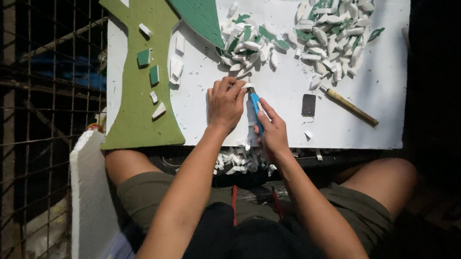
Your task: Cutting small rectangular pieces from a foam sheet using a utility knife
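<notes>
Hands meet at the near middle of a white board (350, 120) resting across the seated person's knees. Left hand (225, 101) lies knuckles up, fingers curled together and pressing down on a small white foam piece (243, 84), mostly hidden beneath them. Right hand (272, 130) is clamped on a blue-handled cutter (256, 110), whose far end touches the foam piece at the left fingertips.

Two heaps of white and green foam chips lie on the board: a smaller heap (248, 46) just beyond the left hand, a larger heap (335, 31) far right. A wooden-handled tool (348, 105) lies aslant to the right of the hands, with a small dark rectangular block (308, 105) between it and the cutter. A green foam trunk shape (139, 76) covers the board's left part, carrying several small green and white pieces. More white chips (238, 160) lie below the board's near edge. A white foam slab (91, 206) stands near left, beside a wire grid (37, 106).
</notes>
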